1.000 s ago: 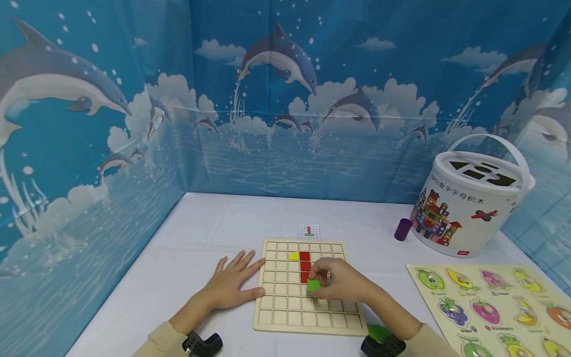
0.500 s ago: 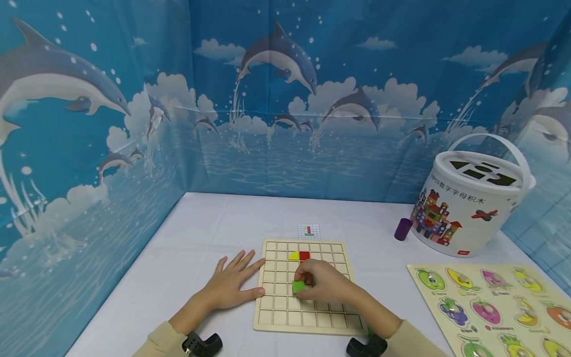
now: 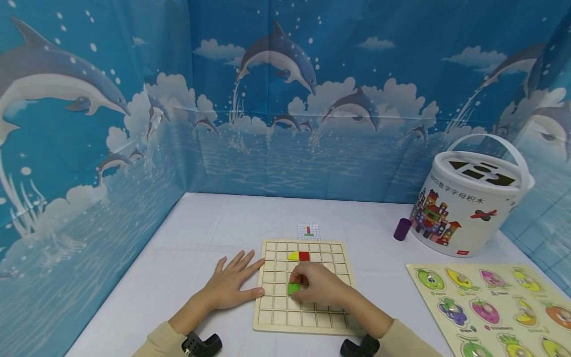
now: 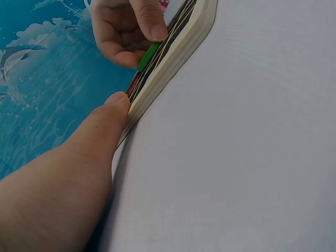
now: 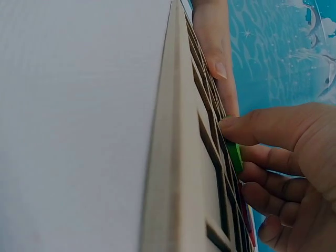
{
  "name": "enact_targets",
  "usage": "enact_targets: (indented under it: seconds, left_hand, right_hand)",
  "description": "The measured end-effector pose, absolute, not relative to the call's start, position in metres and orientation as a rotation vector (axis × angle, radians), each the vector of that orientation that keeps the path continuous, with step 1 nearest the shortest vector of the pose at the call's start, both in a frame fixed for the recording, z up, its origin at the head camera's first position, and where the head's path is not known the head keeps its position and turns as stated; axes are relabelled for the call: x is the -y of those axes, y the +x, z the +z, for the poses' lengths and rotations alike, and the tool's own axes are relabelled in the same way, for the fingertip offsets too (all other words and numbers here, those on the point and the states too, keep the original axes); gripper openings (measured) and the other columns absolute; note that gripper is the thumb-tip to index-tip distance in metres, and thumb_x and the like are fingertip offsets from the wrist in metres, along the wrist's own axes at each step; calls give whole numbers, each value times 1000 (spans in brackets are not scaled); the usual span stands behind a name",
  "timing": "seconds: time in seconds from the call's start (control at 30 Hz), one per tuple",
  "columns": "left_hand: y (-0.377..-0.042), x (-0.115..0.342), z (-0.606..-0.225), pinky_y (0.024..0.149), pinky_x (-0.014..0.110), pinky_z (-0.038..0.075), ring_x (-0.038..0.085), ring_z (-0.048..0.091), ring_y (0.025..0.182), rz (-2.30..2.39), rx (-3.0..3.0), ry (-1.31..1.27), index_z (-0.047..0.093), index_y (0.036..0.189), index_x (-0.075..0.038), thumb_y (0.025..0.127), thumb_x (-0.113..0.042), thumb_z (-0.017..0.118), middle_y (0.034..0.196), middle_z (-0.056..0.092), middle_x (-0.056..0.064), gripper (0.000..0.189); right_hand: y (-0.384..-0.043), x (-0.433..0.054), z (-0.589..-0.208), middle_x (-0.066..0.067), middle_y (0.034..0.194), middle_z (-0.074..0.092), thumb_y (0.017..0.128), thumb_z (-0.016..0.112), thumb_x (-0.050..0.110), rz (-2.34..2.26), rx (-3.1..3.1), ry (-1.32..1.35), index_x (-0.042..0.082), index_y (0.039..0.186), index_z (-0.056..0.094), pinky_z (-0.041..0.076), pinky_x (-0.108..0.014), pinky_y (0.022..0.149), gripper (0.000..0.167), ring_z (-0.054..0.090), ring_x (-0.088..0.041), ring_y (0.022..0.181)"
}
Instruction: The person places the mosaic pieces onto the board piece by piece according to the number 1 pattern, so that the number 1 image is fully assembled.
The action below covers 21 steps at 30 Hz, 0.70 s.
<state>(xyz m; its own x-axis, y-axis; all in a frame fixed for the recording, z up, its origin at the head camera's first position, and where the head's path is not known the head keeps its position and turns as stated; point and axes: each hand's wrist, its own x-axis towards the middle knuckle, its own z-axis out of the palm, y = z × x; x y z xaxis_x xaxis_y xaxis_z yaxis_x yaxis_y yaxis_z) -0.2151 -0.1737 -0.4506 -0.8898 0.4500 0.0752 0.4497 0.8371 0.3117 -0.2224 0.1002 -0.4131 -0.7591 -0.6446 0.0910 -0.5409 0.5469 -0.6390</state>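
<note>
A wooden grid board (image 3: 276, 320) lies on the white table. My right hand (image 3: 321, 285) pinches a green block (image 3: 293, 288) between thumb and fingers, low over the board's third column from the left. In the right wrist view the green block (image 5: 234, 157) is right at the grid slats. A yellow curved block (image 3: 293, 256) and a red block (image 3: 304, 256) sit side by side near the board's top; my right hand covers the cells below the red one. My left hand (image 3: 232, 283) lies spread on the table, thumb and a fingertip at the board's left edge.
Behind the board lies a small grid card (image 3: 309, 232) with a coloured pattern. A purple cylinder (image 3: 402, 229) stands beside a white lidded bucket (image 3: 473, 203) at the back right. The fruit puzzle board (image 3: 479, 310) lies at the right. Dolphin-print cloth (image 3: 285, 158) walls the table.
My right hand has moved left across the board with the green block, now covering the lower red blocks seen a second ago. The left hand has stayed in place.
</note>
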Motion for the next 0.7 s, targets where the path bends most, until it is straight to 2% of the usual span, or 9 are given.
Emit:
enact_targets:
  seconds: [0.7]
  left_hand:
    - [-215,173,-450,109,67,6,31,13,148,504,-3013,736,32,154,-31,90,-70,46,160,23,4,76]
  right_hand:
    - [-221,-98,-408,7,78,57,79,83,12,-966,-2632,-977,12,90,66,46,-25,64,20,50,-9,70]
